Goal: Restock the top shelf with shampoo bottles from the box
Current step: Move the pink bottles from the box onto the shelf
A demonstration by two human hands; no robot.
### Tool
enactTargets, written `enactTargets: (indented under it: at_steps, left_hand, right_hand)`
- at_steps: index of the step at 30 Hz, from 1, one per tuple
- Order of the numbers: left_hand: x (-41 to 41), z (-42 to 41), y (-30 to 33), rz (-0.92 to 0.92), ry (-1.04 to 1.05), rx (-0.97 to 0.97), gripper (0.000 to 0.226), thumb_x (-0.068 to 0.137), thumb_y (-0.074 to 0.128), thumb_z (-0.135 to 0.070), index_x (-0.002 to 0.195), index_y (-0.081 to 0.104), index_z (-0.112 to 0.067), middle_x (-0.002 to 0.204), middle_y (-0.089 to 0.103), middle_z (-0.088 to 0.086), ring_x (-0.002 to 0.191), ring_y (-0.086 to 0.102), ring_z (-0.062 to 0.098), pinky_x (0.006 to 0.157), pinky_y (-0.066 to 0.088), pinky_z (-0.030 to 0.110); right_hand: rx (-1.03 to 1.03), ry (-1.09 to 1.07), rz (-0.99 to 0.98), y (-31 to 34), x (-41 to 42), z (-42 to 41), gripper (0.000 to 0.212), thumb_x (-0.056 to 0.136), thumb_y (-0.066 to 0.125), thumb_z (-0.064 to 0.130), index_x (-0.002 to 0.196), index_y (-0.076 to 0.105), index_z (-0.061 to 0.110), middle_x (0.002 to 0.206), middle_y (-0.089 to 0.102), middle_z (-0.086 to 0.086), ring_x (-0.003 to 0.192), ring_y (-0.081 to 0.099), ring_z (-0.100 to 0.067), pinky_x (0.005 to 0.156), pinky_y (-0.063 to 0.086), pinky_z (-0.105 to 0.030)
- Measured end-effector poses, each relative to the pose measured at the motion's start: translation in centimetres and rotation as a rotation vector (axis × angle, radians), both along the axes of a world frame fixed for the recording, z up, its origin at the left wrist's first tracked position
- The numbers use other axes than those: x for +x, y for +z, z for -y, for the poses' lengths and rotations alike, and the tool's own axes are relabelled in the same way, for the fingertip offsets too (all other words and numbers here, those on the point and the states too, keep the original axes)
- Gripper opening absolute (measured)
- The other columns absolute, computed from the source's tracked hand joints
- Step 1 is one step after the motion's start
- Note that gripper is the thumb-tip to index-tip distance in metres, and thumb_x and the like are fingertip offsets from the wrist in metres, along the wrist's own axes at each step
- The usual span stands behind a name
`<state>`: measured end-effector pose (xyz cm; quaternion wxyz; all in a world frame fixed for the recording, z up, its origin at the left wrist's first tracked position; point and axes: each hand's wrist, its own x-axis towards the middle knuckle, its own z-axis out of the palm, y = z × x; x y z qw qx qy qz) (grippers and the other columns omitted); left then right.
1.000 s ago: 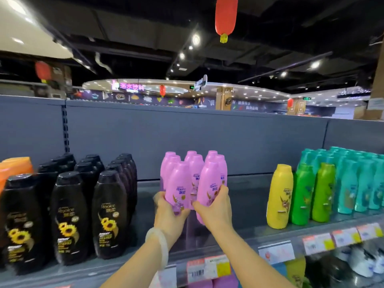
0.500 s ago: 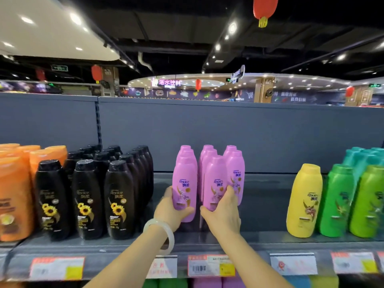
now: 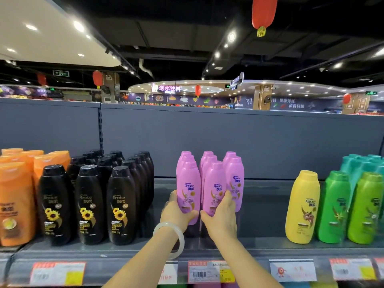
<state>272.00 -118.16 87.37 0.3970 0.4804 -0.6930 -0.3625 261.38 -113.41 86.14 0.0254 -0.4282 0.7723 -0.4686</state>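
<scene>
**Two hands hold pink shampoo bottles on the top shelf**

The left hand (image 3: 176,213), a pale bangle (image 3: 173,239) on its wrist, grips the front-left pink bottle (image 3: 188,192). The right hand (image 3: 221,218) wraps around the neighbouring pink bottle (image 3: 214,188). Both stand upright in the pink cluster on the grey shelf (image 3: 259,217). Left of the cluster stand black bottles (image 3: 89,202), then orange ones (image 3: 16,200); right, well apart, a yellow bottle (image 3: 302,206) and green bottles (image 3: 351,206). Price tags (image 3: 209,271) line the shelf edge. Red lanterns (image 3: 264,13) hang overhead.

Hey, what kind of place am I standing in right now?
Most likely a supermarket's shampoo aisle: a shelf lined with black shampoo bottles and purple shampoo bottles, price tags along its edge, and a neon department sign beyond.
</scene>
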Motion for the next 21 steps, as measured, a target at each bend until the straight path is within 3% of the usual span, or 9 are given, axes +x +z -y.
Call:
enactTargets:
  at_steps: [7, 14, 21]
  left_hand:
    - [-0.08, 0.20, -0.10, 0.003, 0.001, 0.002, 0.064, 0.073, 0.075, -0.019, 0.126, 0.038, -0.020, 0.114, 0.057, 0.004, 0.102, 0.058, 0.021, 0.081, 0.049, 0.027]
    - [-0.20, 0.02, -0.09, -0.002, 0.007, 0.000, 0.064, 0.072, 0.076, -0.019, 0.124, 0.038, -0.020, 0.110, 0.058, 0.001, 0.095, 0.057, 0.017, 0.075, 0.047, 0.023]
    - [-0.42, -0.07, 0.13, 0.036, 0.051, 0.014, 0.058, 0.074, 0.075, -0.019, 0.118, 0.039, -0.015, 0.115, 0.057, 0.007, 0.103, 0.059, 0.024, 0.085, 0.052, 0.032]
  right_hand:
    - [-0.003, -0.011, -0.006, -0.15, -0.08, 0.28, 0.091, 0.077, 0.073, 0.029, 0.143, 0.010, 0.016, 0.127, 0.038, -0.006, 0.117, 0.048, -0.023, 0.086, 0.052, -0.041]
    - [-0.007, -0.012, -0.016, -0.30, -0.12, 0.31, 0.093, 0.077, 0.073, 0.031, 0.143, 0.008, 0.017, 0.127, 0.038, -0.006, 0.116, 0.049, -0.021, 0.085, 0.053, -0.039]
    - [0.001, -0.013, -0.014, -0.16, -0.14, 0.33, 0.094, 0.078, 0.072, 0.031, 0.144, 0.007, 0.018, 0.127, 0.037, -0.005, 0.117, 0.048, -0.020, 0.084, 0.053, -0.036]
